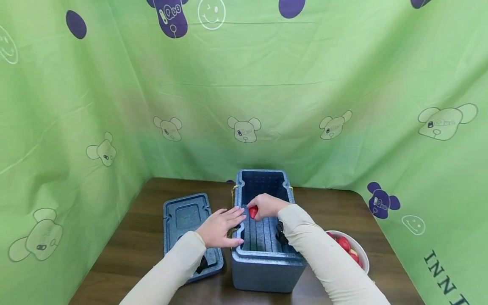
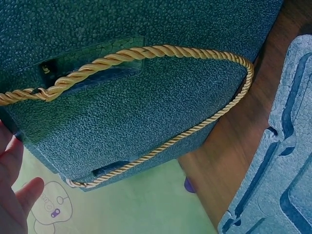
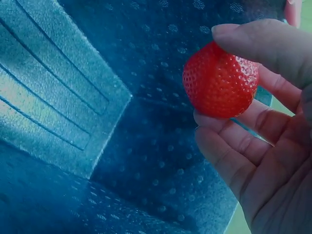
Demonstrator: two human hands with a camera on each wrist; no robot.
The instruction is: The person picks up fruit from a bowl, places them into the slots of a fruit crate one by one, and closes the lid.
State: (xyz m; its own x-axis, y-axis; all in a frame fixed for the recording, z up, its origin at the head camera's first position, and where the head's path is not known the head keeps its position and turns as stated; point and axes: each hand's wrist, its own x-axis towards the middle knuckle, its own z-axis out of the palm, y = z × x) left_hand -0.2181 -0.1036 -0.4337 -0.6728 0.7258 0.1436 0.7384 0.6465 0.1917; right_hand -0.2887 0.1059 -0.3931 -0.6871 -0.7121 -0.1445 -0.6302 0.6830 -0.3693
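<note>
While the right hand (image 1: 268, 206) pinches a strawberry (image 3: 220, 80) between thumb and fingers over the opening of the blue foam box (image 1: 267, 273), the left hand (image 1: 222, 227) lies with fingers straight at the box's left rim. A gold rope (image 2: 185, 52) hangs along that side, a lid (image 1: 187, 215) rests left of the box, and right of it sits a white bowl (image 1: 364, 255) of red fruit (image 1: 344, 243).
</note>
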